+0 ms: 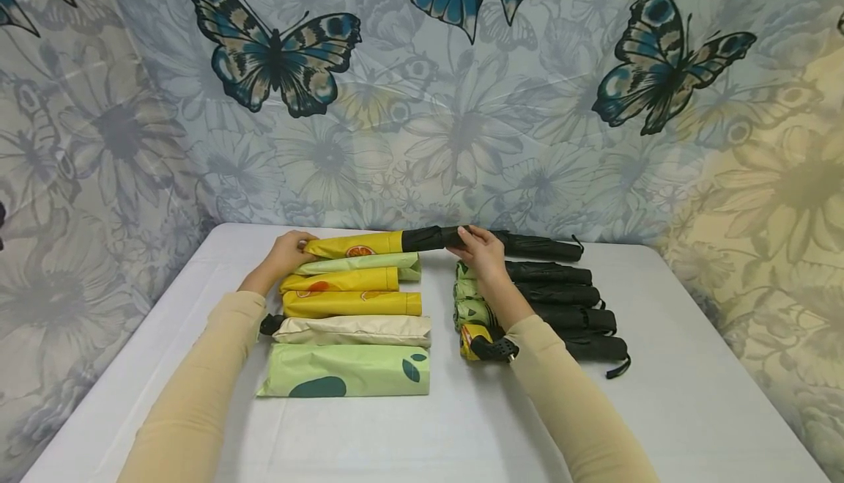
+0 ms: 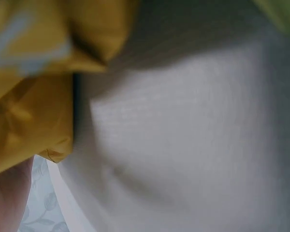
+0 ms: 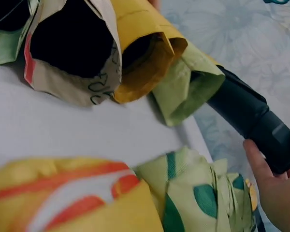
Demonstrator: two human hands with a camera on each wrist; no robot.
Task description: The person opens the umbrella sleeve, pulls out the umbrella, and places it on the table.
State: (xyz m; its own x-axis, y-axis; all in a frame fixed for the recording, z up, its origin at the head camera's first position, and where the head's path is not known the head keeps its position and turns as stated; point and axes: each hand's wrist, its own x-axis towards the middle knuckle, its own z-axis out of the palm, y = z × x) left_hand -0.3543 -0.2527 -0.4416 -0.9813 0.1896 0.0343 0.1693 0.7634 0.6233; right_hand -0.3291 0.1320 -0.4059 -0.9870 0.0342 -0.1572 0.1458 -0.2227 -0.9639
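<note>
At the far edge of the table a black folded umbrella (image 1: pixel 423 238) sticks out of the open end of a yellow sleeve (image 1: pixel 359 245) with an orange-slice print. My left hand (image 1: pixel 286 252) grips the sleeve's left end; in the left wrist view the creased yellow fabric (image 2: pixel 34 116) fills the upper left. My right hand (image 1: pixel 481 250) holds the umbrella's black end, thumb and fingers around it in the right wrist view. The umbrella's other part is hidden inside the sleeve. Just in front lies a light green sleeve (image 1: pixel 359 264).
Nearer on the left lie two yellow sleeves (image 1: pixel 352 304), a cream sleeve (image 1: pixel 356 330) and a wide green leaf-print sleeve (image 1: pixel 369 370). Below my right forearm, several folded black umbrellas (image 1: pixel 560 294) with green or yellow patterned ends form a row. Another black umbrella (image 1: pixel 537 246) lies behind them.
</note>
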